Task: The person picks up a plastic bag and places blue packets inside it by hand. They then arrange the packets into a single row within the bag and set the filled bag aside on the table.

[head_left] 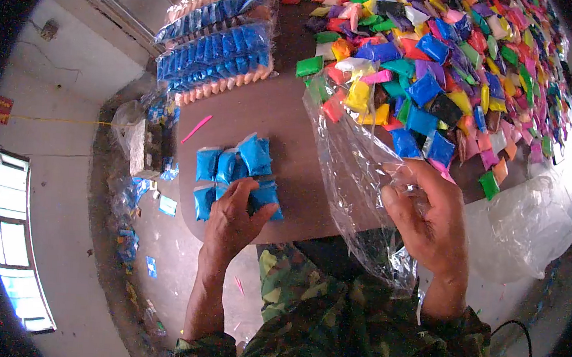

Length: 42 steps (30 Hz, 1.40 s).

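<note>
Blue packets point(234, 165): a small cluster in two rows on the desk point(290, 122), straight ahead of my left hand.
Left hand point(233, 218): palm down, fingers bent over the near row and touching it; I cannot tell whether they grip.
Clear bag point(349, 176): just right of the packets, with its long axis running from far-left back toward me.
Right hand point(429, 218): closed, pinching the bag's film.
Nearer hand: the left one.
</note>
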Tool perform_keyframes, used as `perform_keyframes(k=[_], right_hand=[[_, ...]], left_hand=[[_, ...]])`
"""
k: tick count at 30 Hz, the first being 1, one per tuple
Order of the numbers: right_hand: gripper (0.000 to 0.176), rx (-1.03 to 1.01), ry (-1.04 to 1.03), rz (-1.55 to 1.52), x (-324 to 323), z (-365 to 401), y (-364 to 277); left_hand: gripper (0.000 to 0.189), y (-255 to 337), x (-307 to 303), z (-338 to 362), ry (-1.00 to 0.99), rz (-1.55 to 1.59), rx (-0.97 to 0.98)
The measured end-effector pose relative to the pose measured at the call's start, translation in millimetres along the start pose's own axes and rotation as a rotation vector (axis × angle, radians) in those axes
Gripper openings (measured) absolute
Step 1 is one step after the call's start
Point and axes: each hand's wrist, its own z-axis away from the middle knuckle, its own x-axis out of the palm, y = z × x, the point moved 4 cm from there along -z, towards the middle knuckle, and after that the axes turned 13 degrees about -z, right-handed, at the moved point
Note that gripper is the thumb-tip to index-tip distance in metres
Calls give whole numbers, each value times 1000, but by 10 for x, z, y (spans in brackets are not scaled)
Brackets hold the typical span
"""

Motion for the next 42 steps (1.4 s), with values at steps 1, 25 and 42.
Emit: perform_keyframes(k=[1,25,42], right_hand=[[29,-27,10,24,-1,-1,19],[29,-246,-46,61,274,-119,-125],[30,-252,-55,-47,307,-159,-101]], left_hand=[[49,14,-4,-4,-27,8,-22],[51,895,-1083,7,161,694,-129],[46,1237,-551,-135,-11,333,109]])
